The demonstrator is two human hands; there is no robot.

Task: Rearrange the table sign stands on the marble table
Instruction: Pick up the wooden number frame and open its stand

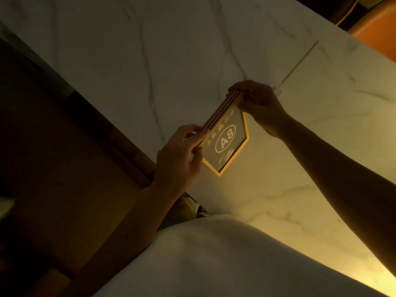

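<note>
A table sign stand (227,140) with a gold frame and a pointed lower end reads "A8" in a white oval. Its ridged wooden base (222,110) runs along the upper left side. I hold it over the white marble table (150,61). My left hand (182,153) grips the lower end of the base. My right hand (259,103) pinches the upper end. Just beyond my right hand, a thin clear panel (300,63), seen edge-on, stands on the table.
The table's edge runs diagonally at the left, with dark wooden floor (53,168) below it. An orange chair (379,28) sits at the top right. My white shirt (225,260) fills the bottom of the view.
</note>
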